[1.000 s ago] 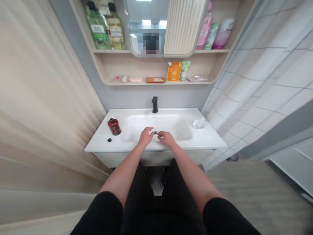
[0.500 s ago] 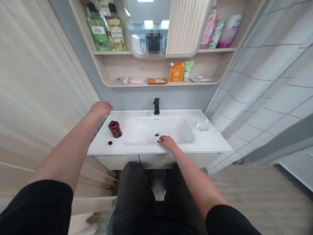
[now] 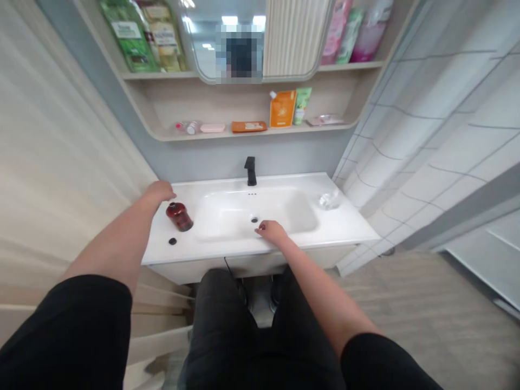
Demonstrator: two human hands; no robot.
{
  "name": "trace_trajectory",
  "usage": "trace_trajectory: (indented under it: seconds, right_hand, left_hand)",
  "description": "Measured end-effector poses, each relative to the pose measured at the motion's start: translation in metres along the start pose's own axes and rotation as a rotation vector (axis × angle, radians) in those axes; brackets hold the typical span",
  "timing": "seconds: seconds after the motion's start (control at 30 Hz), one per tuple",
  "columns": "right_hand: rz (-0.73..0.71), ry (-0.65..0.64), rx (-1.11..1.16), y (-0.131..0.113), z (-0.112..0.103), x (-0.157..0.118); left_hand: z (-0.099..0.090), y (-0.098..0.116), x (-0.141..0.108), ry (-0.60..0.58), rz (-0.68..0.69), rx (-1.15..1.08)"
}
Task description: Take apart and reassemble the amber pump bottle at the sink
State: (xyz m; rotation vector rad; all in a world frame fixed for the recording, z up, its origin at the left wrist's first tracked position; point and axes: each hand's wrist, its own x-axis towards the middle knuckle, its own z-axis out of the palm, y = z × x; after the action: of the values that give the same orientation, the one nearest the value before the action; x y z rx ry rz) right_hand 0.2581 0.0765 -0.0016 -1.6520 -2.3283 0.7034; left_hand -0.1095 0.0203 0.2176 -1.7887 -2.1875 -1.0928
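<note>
My left hand [image 3: 159,192] hangs loosely over the back left corner of the white ceramic vanity top [image 3: 349,230], just past a dark red bottle with a black cap [image 3: 179,216]. It holds nothing I can see and does not touch the bottle. In front of that bottle lies a small black disc [image 3: 173,241]. My right hand [image 3: 271,232] rests at the front of the sink basin [image 3: 231,214], its fingertips close to the dark drain [image 3: 254,219]. It shows nothing in its fingers.
A black faucet [image 3: 251,170] rises behind the basin. A crumpled clear plastic item [image 3: 330,200] sits at the right of the counter. A beige curtain [image 3: 60,162] hangs left, tiled wall [image 3: 426,151] stands right, and a shelf [image 3: 260,130] holds toiletries above.
My left hand has moved away from the drain to the back left of the counter. My right hand has stayed near the drain, and the view has tilted slightly.
</note>
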Motion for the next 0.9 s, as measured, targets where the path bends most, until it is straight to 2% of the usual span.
trace_trajectory:
  seconds: [0.2, 0.3, 0.37, 0.43, 0.53, 0.6, 0.67, 0.77, 0.9]
  right_hand:
    - [-0.006, 0.004, 0.050, 0.001, -0.002, 0.001]
    - [-0.011, 0.012, 0.112, 0.005, 0.001, 0.003]
    - [-0.037, 0.016, 0.186, 0.009, 0.004, 0.003]
    - [-0.096, 0.031, 0.291, 0.014, 0.007, 0.003]
    - [-0.232, 0.060, 0.476, 0.020, 0.010, 0.001]
    - [-0.300, 0.078, 0.574, 0.024, 0.011, 0.001]
    - [-0.332, 0.081, 0.620, 0.026, 0.010, 0.001]
    - [-0.327, 0.066, 0.603, 0.028, 0.008, 0.002]
    - [-0.276, 0.079, 0.555, 0.029, 0.008, 0.003]
  left_hand:
    - [-0.014, -0.034, 0.045, 0.089, -0.004, 0.007]
    - [-0.006, -0.029, 0.049, 0.189, 0.042, -0.024]
    - [0.017, -0.008, 0.029, 0.235, 0.158, -0.186]
    - [0.054, 0.018, -0.007, 0.192, 0.229, -0.378]
    - [0.124, 0.053, -0.069, 0.095, 0.234, -0.489]
    - [0.167, 0.066, -0.105, 0.039, 0.170, -0.562]
    - [0.202, 0.072, -0.132, -0.036, 0.117, -0.626]
    - [0.234, 0.072, -0.155, -0.115, 0.059, -0.763]
    - [0.251, 0.063, -0.161, -0.221, -0.054, -0.907]
